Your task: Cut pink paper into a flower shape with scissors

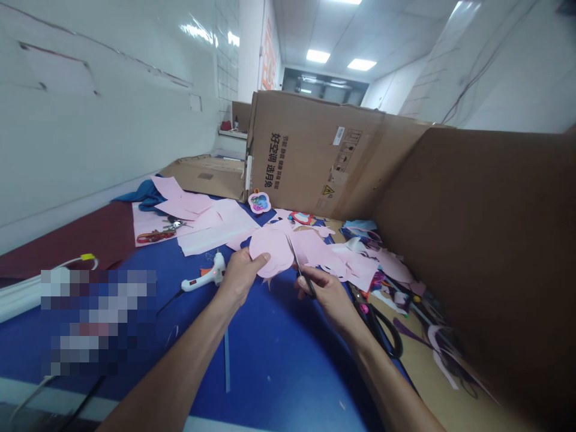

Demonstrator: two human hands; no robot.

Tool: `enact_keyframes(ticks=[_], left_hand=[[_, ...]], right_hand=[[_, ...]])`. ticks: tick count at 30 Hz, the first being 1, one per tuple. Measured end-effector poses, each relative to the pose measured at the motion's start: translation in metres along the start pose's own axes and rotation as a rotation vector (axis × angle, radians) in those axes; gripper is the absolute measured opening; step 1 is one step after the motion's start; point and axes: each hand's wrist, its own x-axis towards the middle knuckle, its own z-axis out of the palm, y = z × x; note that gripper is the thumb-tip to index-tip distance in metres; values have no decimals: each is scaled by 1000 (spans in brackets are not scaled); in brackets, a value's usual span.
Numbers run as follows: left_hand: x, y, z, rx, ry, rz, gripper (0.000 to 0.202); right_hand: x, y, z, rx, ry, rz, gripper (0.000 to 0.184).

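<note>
My left hand (242,274) pinches the left edge of a rounded pink paper piece (272,251), held just above the blue table surface (279,354). My right hand (326,294) is closed on the handles of small dark scissors (300,268). Their blades point up and into the right side of the pink piece. Both forearms reach in from the bottom of the view.
A white glue gun (204,277) lies left of my left hand. Pink sheets (211,225) and red-handled scissors (155,236) lie further back. Large black scissors (382,327) and coloured paper scraps (387,270) lie on the right. Cardboard boxes (315,156) wall off the back and right.
</note>
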Motion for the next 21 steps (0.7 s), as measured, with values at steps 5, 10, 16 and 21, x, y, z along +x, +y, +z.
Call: enact_keyframes(ticks=[5,10,16,21], left_hand=[[0,0,0,19,-5,-4,42],[0,1,0,25,-7,-1,40],[0,-1,-1,58,-24,11,37],[2,-2,-2,67,-13,26,36]], right_hand=[[1,2,-1,16,-13,16,61],[2,4,-2,35,-18,54,63],[1,2,-1,25,-34,35,60],[2,3,-2,-1,-41,41,64]])
